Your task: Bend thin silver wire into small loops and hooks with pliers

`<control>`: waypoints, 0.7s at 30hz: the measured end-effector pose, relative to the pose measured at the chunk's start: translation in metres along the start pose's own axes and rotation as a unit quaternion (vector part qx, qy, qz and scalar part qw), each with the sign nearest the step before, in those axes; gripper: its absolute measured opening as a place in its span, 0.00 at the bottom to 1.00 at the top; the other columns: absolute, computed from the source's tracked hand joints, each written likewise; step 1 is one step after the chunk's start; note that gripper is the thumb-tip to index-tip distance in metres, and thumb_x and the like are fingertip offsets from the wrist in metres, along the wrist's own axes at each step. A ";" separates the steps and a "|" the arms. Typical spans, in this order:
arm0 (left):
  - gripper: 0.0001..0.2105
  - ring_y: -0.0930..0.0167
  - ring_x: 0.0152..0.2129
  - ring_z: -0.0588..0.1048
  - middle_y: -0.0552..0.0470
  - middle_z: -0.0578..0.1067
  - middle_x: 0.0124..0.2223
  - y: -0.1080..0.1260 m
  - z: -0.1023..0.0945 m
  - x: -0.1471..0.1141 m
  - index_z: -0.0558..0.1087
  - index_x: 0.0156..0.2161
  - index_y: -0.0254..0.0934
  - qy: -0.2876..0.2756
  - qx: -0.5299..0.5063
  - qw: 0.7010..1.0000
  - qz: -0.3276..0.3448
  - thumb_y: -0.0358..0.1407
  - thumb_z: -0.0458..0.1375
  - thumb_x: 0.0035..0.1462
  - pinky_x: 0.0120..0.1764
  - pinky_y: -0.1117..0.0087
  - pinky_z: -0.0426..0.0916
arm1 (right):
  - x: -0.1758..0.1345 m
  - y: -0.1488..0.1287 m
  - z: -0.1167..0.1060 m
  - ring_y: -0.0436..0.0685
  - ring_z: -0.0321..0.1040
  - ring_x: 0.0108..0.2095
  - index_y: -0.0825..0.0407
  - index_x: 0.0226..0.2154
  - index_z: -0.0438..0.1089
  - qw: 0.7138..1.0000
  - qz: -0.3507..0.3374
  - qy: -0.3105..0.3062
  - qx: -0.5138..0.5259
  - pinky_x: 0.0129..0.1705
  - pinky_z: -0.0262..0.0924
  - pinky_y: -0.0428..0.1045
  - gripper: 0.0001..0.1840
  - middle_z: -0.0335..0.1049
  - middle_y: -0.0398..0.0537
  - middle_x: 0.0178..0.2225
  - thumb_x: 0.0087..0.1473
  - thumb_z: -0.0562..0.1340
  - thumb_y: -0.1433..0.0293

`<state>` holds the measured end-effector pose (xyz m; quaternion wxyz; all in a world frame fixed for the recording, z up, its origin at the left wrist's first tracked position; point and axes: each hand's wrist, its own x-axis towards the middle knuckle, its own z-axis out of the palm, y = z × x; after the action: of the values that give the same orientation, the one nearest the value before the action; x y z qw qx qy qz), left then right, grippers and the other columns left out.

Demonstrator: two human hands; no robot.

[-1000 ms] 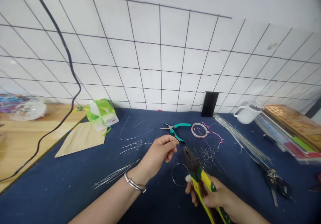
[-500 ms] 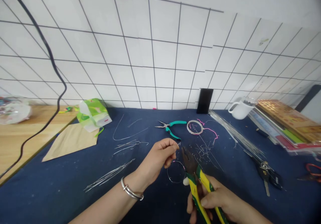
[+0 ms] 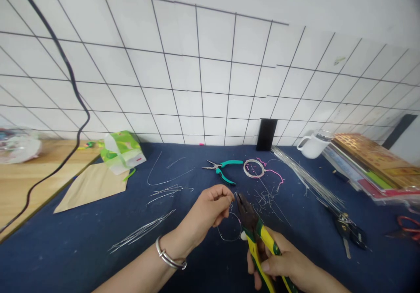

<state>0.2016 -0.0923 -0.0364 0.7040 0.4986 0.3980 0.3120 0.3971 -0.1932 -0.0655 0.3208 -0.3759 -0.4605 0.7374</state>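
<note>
My left hand (image 3: 213,205) is closed in a pinch, and a short tip of thin wire pokes out past its fingertips. My right hand (image 3: 284,258) is wrapped round the yellow-and-green handles of combination pliers (image 3: 249,216). Their dark jaws lie just right of the left fingertips, close to the wire tip. Below the pinch is a thin wire ring (image 3: 229,240) with a little pink on it; whether it joins the pinched wire I cannot tell. To the right lie short wire offcuts (image 3: 267,199).
Teal-handled needle-nose pliers (image 3: 223,168) lie open behind my hands, beside a round dish (image 3: 254,169) holding pink beads. Wire bundles lie left (image 3: 141,231) and right (image 3: 305,174). Keys (image 3: 346,236), red-handled scissors (image 3: 408,227), a white mug (image 3: 313,146) and stacked books (image 3: 377,161) stand rightward.
The camera view has shifted slightly. My left hand and the pliers in my right hand stay close together, with the jaws a little nearer the wire tip.
</note>
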 end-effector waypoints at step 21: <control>0.08 0.83 0.07 0.51 0.60 0.63 0.15 -0.002 -0.003 0.001 0.70 0.37 0.33 -0.053 -0.072 0.994 -0.056 0.30 0.54 0.49 0.12 0.79 0.42 | -0.001 -0.004 -0.001 0.58 0.72 0.34 0.55 0.41 0.59 1.000 0.014 -0.001 -0.024 0.25 0.52 0.43 0.20 0.72 0.52 0.35 0.43 0.61 0.72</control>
<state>0.1993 -0.0904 -0.0395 0.7744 0.4395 0.3641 0.2730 0.3993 -0.1923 -0.0621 0.3012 -0.3890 -0.4729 0.7310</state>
